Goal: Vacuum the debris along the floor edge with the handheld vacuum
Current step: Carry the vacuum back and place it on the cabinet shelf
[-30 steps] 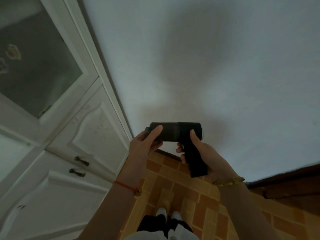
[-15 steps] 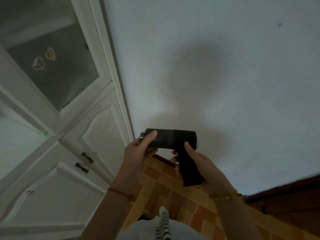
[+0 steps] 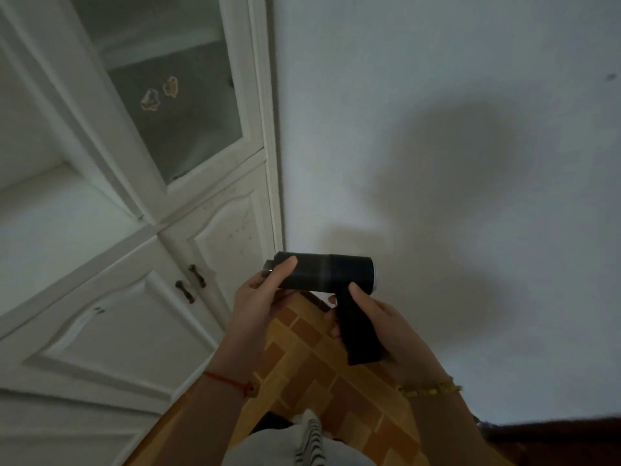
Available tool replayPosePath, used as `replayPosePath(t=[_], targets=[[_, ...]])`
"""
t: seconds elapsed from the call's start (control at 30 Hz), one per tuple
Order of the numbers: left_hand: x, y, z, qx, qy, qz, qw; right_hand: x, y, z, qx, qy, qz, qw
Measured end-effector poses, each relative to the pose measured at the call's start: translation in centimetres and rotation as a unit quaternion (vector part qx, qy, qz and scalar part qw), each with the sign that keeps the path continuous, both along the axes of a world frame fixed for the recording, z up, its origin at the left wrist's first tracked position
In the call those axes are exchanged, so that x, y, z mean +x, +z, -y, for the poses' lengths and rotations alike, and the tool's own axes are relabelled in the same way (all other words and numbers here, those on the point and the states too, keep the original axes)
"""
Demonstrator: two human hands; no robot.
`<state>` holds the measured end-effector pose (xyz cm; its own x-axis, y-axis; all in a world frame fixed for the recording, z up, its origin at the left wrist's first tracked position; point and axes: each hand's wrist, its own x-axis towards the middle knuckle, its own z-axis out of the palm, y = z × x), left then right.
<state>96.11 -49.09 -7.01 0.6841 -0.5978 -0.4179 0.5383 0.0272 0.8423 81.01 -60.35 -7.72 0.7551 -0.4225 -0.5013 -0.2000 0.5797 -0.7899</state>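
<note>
Evidently the handheld vacuum (image 3: 331,274) is light and rigid — it hangs in mid-air above the tiled floor (image 3: 312,375). The right hand (image 3: 386,327) wraps its pistol grip, the natural hold; the left hand (image 3: 258,297) pinches the smooth barrel's nozzle end.

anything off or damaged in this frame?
Nothing major. The handheld vacuum is held level by the left hand and right hand. The lower cabinet door shows faint dark scuffs. No debris visible on the floor.

Dim indoor light, broad soft shadow on the wall (image 3: 453,169); wide-angle bending at edges, slight blur
</note>
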Motion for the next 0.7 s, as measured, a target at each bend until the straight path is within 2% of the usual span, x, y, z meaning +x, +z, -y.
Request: replayPosePath(t=[0.3,0.7], targets=[[0.3,-0.8,-4.5,0.012,0.123,-0.024,0.992,2.9,-0.2,-1.5,-0.016,0.104,-0.047,0.993],[4.9,-1.7,-13.7,0.006,0.282,-0.026,0.959,12.3,-0.2,-7.7,-0.001,0.247,-0.027,0.969]])
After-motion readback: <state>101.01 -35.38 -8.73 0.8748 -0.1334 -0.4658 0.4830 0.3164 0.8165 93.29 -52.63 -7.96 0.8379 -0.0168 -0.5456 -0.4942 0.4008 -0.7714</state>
